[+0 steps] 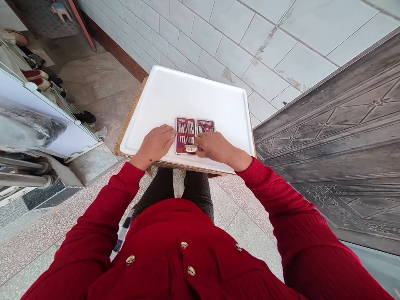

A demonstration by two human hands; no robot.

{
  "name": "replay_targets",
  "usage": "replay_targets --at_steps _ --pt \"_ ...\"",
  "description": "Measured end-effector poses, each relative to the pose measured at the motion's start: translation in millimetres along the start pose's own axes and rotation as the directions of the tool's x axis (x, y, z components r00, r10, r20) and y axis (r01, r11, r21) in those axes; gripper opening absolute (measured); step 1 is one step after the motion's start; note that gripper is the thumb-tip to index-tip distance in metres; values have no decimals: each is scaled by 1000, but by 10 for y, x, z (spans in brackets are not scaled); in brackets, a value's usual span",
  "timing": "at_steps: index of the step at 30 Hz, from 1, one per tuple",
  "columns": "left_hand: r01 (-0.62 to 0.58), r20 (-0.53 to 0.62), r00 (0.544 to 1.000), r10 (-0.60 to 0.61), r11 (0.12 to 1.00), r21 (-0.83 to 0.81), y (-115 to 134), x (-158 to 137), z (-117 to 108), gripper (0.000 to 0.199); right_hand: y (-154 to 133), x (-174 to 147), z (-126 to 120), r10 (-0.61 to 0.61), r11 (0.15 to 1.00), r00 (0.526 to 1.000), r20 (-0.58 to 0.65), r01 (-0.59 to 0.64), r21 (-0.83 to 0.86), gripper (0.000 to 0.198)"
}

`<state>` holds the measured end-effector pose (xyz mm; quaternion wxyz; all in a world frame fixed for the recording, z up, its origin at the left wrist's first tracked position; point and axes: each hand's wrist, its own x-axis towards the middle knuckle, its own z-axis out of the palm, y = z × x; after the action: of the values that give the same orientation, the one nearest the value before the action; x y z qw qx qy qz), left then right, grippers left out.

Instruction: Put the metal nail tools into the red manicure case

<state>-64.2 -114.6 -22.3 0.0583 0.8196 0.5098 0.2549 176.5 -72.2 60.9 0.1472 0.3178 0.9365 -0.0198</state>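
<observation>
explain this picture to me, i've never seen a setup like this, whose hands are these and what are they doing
There's no machine: a person's bare left hand and right hand come out of red sleeves. The single picture is from a camera worn on that person's head, looking forward and down. A white tray is in front; on it lies an open, red-lined case with slim metal tools. The left fingers are at its left edge; the right hand partly covers it. Whether either hand grips anything is unclear.

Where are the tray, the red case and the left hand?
Tray (200, 91): head view, on its bare white surface.
Red case (180, 148): head view, on its lower-left red lining.
Left hand (158, 143): head view, on its back.
</observation>
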Motion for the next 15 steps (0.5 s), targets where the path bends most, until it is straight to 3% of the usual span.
replay_targets --at_steps 9,15 --pt "-7 -7 1000 7 1000 17 -27 -13 18 33 302 -158 134 97 983 993 -74 -84 166 11" --pt "-17 -18 1000 17 999 47 -4 -35 10 32 381 120 77 212 951 954 -210 -152 270 7"
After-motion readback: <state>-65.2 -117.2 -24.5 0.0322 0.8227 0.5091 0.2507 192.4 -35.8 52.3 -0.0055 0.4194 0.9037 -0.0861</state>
